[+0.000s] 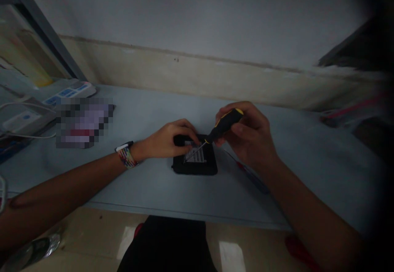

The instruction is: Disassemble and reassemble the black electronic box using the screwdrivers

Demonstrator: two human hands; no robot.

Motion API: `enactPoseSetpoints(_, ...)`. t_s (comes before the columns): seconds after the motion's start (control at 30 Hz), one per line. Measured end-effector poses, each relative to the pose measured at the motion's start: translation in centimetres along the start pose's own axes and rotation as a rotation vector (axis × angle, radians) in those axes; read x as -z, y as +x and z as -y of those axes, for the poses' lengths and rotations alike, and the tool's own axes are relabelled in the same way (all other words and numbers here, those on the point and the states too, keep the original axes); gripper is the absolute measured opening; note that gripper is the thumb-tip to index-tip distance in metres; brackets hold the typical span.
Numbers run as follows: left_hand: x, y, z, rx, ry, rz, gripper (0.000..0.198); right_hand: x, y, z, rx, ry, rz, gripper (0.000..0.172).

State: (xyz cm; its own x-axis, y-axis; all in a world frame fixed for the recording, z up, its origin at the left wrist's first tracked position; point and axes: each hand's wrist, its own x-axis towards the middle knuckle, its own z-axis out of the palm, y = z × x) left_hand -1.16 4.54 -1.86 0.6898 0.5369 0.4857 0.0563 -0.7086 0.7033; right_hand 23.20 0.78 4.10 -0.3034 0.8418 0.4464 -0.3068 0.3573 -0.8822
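A flat black case (210, 163) with a pale, grid-like label or vent on its face lies on the grey-blue table (147, 190). My left hand (170, 139) rests over its left side, fingers spread and touching its top. A black and yellow screwdriver (227, 125) is gripped by the handle in my right hand (250, 140). Its thin shaft slants down to the left, and the tip meets the lower left of the pale area. Whether a screw sits under the tip is too small to tell. A second slim tool with a dark handle (254, 179) lies partly beneath my right forearm.
On the left are a white power strip (69, 94) with cables and a blurred-out flat object (84, 122). The wall (197, 72) closes off the back of the table. A clear bottle (43, 247) is on the floor, lower left.
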Motion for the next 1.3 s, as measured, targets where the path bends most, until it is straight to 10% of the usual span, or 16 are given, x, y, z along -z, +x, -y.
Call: enactPoseSetpoints(1.3,0.0,0.1,0.0,0.015,0.008,0.009,0.028,-1.5,-1.2,1.0,0.084,-0.260,0.148,0.028)
